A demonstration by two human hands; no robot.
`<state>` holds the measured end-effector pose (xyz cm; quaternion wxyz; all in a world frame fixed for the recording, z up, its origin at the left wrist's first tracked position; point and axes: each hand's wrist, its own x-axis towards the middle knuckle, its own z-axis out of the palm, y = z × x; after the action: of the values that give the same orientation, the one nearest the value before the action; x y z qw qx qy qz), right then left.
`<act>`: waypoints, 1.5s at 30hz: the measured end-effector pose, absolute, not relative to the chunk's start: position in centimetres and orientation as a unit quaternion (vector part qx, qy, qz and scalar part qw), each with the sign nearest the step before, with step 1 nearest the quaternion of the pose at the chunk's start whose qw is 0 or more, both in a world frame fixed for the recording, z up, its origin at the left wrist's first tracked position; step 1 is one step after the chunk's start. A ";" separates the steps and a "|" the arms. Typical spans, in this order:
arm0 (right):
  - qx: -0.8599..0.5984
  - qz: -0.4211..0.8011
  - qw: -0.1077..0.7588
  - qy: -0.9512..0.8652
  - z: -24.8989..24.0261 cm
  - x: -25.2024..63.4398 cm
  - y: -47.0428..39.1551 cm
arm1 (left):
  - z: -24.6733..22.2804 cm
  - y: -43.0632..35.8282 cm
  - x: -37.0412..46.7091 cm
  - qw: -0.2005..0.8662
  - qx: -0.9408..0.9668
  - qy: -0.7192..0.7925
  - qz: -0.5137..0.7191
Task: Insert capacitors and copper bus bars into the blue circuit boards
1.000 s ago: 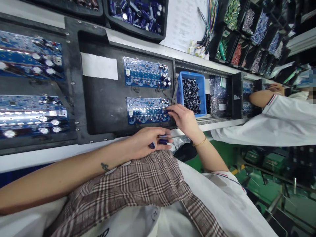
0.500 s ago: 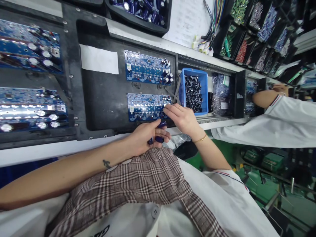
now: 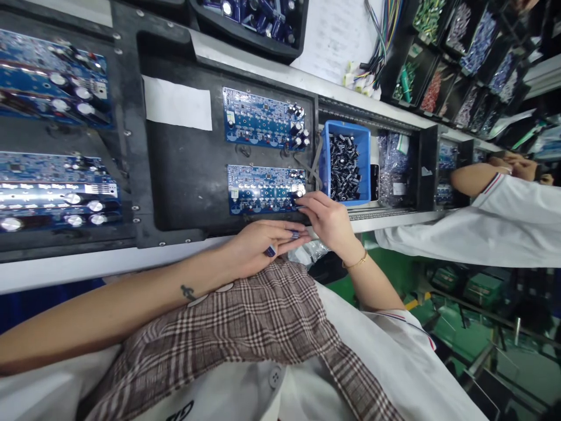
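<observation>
My right hand is at the lower right corner of the lower blue circuit board, its thumb and fingers pinched on a dark electrolytic capacitor. The fingertips partly cover it. My left hand lies just below the board at the frame's edge, palm partly turned up, with loose purple capacitors held among its fingers. Some of those are hidden by the fingers. Above sits a second blue circuit board, with several capacitors standing along its right end.
A blue bin of small black capacitors stands right of the boards. A black bin of purple capacitors is at the back. White paper lies in the black carrier. On the right, a co-worker's arm reaches over the line.
My right hand has shifted slightly right and down, and a capacitor now shows at its fingertips. My left fingers have straightened and drawn together, so fewer capacitors show in that hand.
</observation>
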<state>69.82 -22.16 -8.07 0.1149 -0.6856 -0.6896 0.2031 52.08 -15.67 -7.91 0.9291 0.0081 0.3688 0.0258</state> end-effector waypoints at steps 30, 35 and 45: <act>-0.608 0.106 0.002 -0.787 -8.2 69.7 -23.2 | -7.6 -15.1 51.7 0.932 0.059 0.354 -0.046; -0.583 0.146 -0.006 -0.799 -8.4 70.0 -22.9 | -7.5 -15.1 51.7 0.924 0.058 0.376 -0.048; -0.696 0.178 0.169 -0.675 -4.0 68.7 -23.6 | -7.2 -14.6 52.2 0.937 0.015 0.342 -0.072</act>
<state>68.72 -23.62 -4.01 0.1690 -0.6959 -0.6750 0.1777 52.21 -14.57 -7.21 0.9369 0.0145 0.3417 -0.0723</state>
